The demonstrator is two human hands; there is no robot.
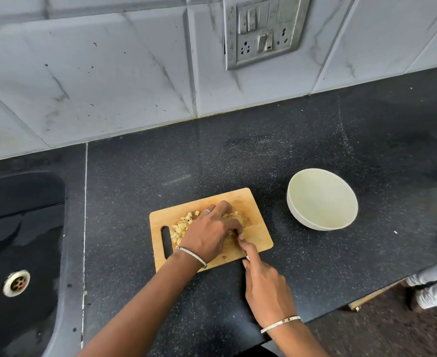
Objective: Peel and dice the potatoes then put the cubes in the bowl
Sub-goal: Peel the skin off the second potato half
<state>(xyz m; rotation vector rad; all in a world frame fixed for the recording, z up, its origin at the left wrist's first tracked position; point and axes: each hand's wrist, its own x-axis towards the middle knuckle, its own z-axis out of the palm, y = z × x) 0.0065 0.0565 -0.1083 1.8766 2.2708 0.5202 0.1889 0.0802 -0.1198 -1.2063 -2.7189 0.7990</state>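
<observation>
Dicing is judged to be the step in hand, with no cubes transferred yet.

1. Work surface. The cutting board (pixel 260 242) lies on the table (pixel 238 155) directly beneath both hands, which keeps the cut off the table and gathers the pieces in one place.
2. Left hand (pixel 209 235). The fingers are curled downward over the potato piece (pixel 234 216), pinning it to the board. The curl probably keeps the fingertips back from the blade.
3. Right hand (pixel 263 287). It is closed around the knife (pixel 245 255), with the forefinger extended along the top, apparently for guidance. The handle is mostly hidden in the palm. The blade runs in just beside the left thumb and is largely covered.
4. Potato cubes (pixel 180 228). These lie heaped on the board to the outer side of the left hand, away from the knife and clear of the cutting line.
5. Bowl (pixel 323 202). It stands empty on the table beyond and outward of the right hand, near the board edge, which suggests it is placed for a short transfer.
</observation>
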